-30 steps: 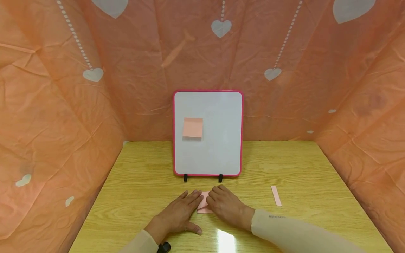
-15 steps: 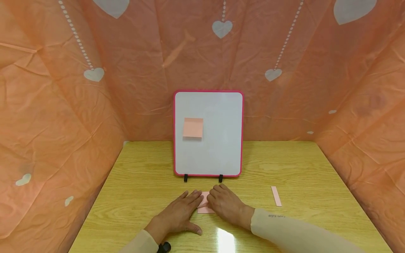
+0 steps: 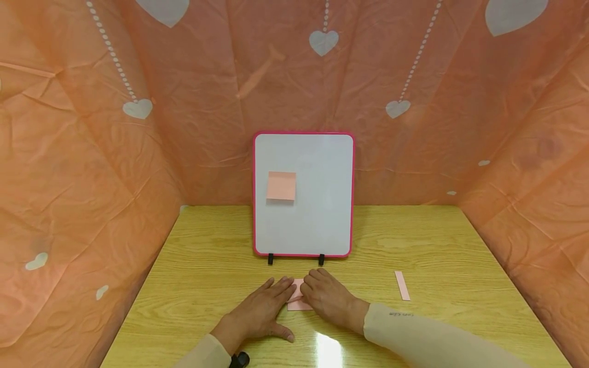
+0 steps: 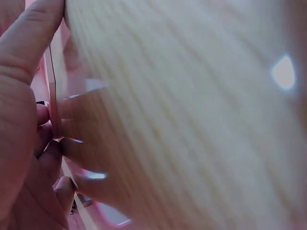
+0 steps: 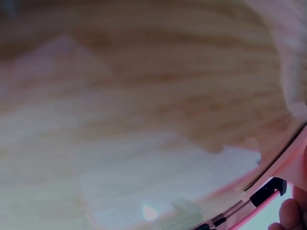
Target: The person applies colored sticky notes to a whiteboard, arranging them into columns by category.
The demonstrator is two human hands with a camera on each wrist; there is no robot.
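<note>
A small pink sheet of paper point(image 3: 299, 306) lies on the wooden table in the head view, with a raised edge or fold running across it. My left hand point(image 3: 262, 312) lies spread out at its left side, fingertips on the paper and thumb held apart. From the right, my right hand point(image 3: 329, 299) has its fingers curled at the sheet and grips it, with the thumb hidden. In the left wrist view the left hand point(image 4: 29, 120) rests against the table. Fingertips point(image 5: 290, 214) of the right hand show at the lower right corner of its wrist view, beside the pink paper point(image 5: 295, 167).
Behind the hands stands a pink-framed whiteboard point(image 3: 317, 220) on black feet point(image 3: 321, 259), bearing a square pink sticky note point(image 3: 281, 185). A narrow pink paper strip point(image 3: 402, 285) lies to the right. Orange sheeting point(image 3: 207, 153) with white hearts encloses the table point(image 3: 442, 245).
The raised edge across the pink paper has become flatter and more level. Both hands have stayed almost in place, the right one shifting only slightly.
</note>
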